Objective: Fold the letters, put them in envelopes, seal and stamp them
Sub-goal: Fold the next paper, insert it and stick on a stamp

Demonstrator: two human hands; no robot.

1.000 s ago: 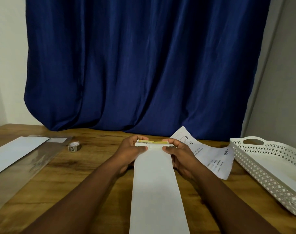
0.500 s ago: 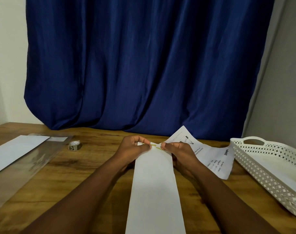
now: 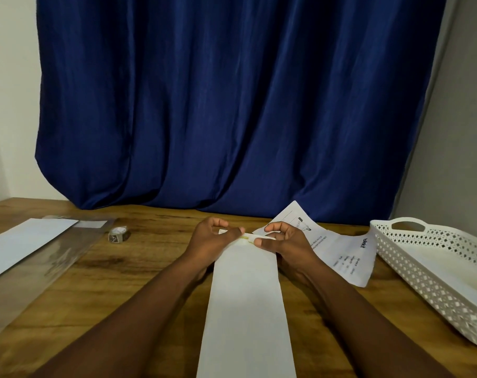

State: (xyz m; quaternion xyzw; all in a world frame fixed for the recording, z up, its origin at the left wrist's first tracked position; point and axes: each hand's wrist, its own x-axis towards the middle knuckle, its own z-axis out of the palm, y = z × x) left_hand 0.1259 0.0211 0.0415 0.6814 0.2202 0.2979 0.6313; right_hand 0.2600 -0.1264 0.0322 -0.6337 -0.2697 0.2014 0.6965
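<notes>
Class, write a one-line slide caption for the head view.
Both hands, left hand and right hand, pinch the far end of a white envelope on a wooden table.

Bare table (image 3: 155, 271) left of envelope (image 3: 245, 309); basket (image 3: 411, 257) blocks right

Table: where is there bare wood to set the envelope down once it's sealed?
Bare wood lies between the clear sleeve and the left forearm, below the stamp roll. A narrower strip runs between the right forearm and the white basket, below the printed letter. It is crowded at the envelope top, where both hands pinch.
</notes>
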